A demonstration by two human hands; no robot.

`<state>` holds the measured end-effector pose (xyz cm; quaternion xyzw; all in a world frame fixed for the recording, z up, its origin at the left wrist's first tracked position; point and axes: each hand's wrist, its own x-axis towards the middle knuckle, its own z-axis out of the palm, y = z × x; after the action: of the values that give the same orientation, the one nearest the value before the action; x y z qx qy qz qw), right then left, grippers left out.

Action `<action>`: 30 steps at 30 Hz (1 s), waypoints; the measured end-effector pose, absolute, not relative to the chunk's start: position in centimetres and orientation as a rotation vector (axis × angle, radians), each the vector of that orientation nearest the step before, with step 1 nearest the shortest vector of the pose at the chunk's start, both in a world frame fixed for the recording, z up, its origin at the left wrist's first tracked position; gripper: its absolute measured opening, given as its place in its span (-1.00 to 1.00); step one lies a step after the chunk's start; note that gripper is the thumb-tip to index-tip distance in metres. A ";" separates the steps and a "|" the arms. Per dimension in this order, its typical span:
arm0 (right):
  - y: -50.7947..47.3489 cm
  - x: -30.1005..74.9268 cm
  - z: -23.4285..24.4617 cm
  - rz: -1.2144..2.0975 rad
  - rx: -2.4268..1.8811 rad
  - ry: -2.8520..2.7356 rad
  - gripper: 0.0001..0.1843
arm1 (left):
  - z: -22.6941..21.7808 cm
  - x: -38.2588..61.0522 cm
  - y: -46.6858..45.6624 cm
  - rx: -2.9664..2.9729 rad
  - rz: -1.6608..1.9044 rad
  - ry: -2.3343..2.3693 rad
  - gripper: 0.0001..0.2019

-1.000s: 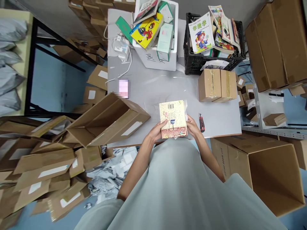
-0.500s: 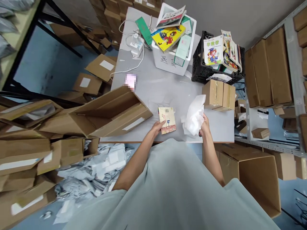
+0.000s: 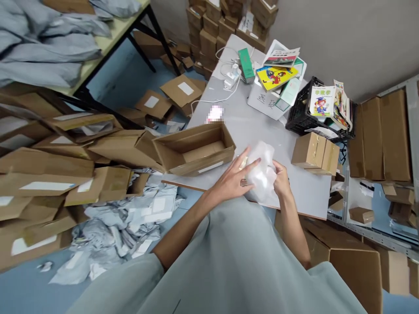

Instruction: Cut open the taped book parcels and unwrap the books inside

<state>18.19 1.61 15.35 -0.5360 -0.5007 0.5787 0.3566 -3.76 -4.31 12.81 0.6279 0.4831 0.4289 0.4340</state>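
My left hand (image 3: 232, 179) is spread, its fingers reaching across the near side of a white, translucent packing sheet or bag (image 3: 262, 163). Behind those fingers shows a sliver of a small cream-coloured book (image 3: 243, 182); the rest of it is covered by the hand and the white material. My right hand (image 3: 280, 178) pinches the right edge of the white material, which hangs crumpled over the table's front edge. Just left of my left hand stands an open cardboard box (image 3: 196, 152), with its bottom visible.
On the grey table (image 3: 275, 131) stand a white foam box (image 3: 265, 102) of books, a black crate (image 3: 299, 109) of books, small taped cartons (image 3: 310, 150) and a green box (image 3: 246, 65). Cardboard boxes (image 3: 49, 170) and grey plastic bags (image 3: 124, 226) crowd the left; a shelf rises at right.
My left hand has brought the book right, against the white material, and its fingers have spread. The right hand keeps the material. The camera view has turned left.
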 end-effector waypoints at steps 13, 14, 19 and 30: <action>6.3 -0.5 15.3 1.181 -0.738 -2.315 -0.52 | 11.8 -18.4 -3.2 1.460 1.029 2.098 -0.85; 7.0 -1.5 14.5 1.128 -0.779 -2.401 -0.57 | 11.1 -19.0 -3.0 1.475 0.962 2.158 -0.81; 9.5 -4.7 11.2 0.912 -1.322 -2.820 -0.68 | 6.8 -21.2 -2.6 1.515 0.510 2.195 -0.65; 3.9 10.6 10.9 0.761 -1.370 -2.015 -0.52 | 11.1 -14.2 -6.2 1.476 1.183 1.895 -0.63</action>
<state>10.62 3.89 10.93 -0.5137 -0.7553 0.2853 0.2903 -14.19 -6.20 11.14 0.5365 0.6888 0.4300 0.2300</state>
